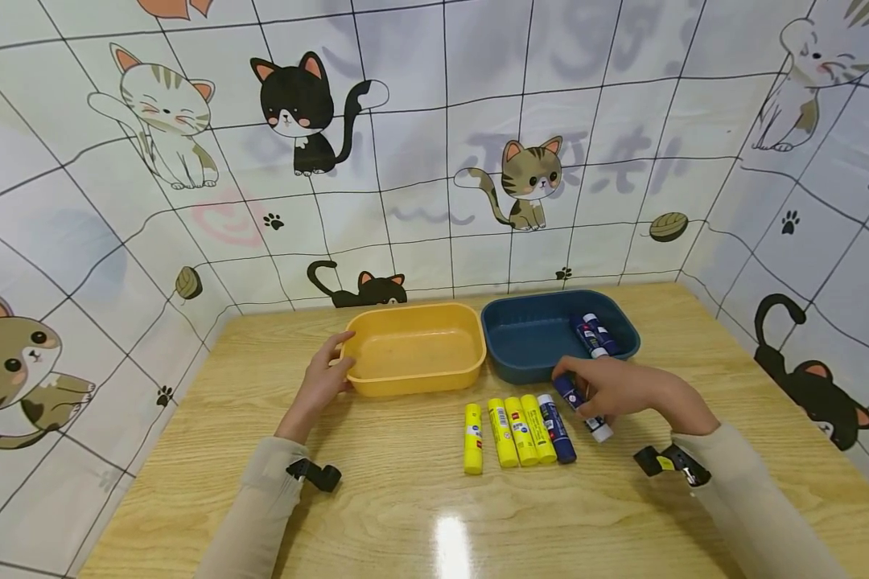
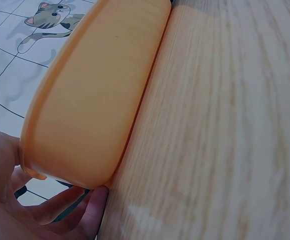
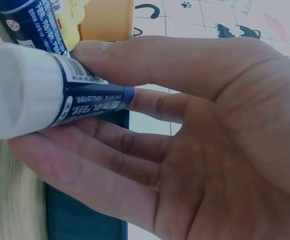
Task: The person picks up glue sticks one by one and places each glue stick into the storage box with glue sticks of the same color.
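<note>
Right hand [image 1: 615,388]: fingers pinching held blue stick [image 3: 60,97] against thumb; white end toward 4-5 o'clock.
Held stick: just outside blue bin [image 1: 525,371], 5 o'clock of its middle.
Pinch: light, mid-barrel should do; round body may twist if squeezed off-center.
Rim: crossing it would need a lift first, else the barrel likely knocks.
Left hand [image 1: 324,374]: fingers curled on yellow bin [image 1: 414,384] at its 9 o'clock end; should steady it.
Blue bin load: two blue sticks [image 1: 586,334], 3 o'clock end.
Row: four yellow sticks [image 1: 521,432], loose blue stick [image 1: 557,429] at 3 o'clock end.
Desk [image 1: 376,498]: wood-grain, glare at 6 o'clock.
Room: cat-print sheeting [image 1: 413,161] at 9, 12, 3.
</note>
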Available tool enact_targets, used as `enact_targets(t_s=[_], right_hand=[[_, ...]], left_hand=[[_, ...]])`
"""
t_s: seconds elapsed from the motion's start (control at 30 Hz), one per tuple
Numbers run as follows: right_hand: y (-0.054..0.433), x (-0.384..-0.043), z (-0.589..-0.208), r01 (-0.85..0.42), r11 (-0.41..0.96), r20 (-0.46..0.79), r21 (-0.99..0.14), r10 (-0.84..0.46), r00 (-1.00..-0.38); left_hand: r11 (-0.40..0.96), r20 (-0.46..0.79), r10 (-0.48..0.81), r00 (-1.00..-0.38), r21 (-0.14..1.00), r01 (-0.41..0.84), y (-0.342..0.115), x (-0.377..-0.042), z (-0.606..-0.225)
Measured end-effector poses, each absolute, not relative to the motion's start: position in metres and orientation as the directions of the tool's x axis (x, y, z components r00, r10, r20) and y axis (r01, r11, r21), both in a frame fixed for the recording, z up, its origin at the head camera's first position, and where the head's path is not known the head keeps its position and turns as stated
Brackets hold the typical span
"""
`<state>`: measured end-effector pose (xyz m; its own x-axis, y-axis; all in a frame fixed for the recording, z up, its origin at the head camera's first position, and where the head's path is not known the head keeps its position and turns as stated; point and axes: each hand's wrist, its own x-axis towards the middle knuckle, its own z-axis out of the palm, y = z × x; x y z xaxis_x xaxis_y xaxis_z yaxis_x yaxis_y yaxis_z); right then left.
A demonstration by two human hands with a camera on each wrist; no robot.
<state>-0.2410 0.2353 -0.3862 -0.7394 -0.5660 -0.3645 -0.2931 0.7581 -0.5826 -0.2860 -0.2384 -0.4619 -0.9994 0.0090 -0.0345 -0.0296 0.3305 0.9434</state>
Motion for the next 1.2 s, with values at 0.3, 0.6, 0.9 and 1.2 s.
enact_targets(t_s=[0.3, 0.6, 0.9, 1.2], right_hand=[[0.237, -0.241, -0.38, -0.345, 0.738, -0.312, -0.58, -0.593, -0.742], [0.238, -0.245, -0.365, -0.381, 0.747, -0.293, -0.546, -0.595, -0.748], [0.237, -0.254, -0.345, -0.381, 0.762, -0.28, -0.523, -0.576, -0.768], [0.241, -0.279, -0.325, -0.333, 0.773, -0.313, -0.541, -0.552, -0.773]], left_hand=[[0.312, -0.026, 0.0, -1.0, 0.95, -0.025, -0.238, -0.285, -0.46], [0.297, -0.053, 0.008, -0.999, 0.954, -0.048, -0.234, -0.279, -0.452], [0.301, -0.052, 0.022, -0.998, 0.953, -0.043, -0.23, -0.269, -0.433], [0.302, -0.067, 0.02, -0.998, 0.952, -0.058, -0.228, -0.262, -0.425]])
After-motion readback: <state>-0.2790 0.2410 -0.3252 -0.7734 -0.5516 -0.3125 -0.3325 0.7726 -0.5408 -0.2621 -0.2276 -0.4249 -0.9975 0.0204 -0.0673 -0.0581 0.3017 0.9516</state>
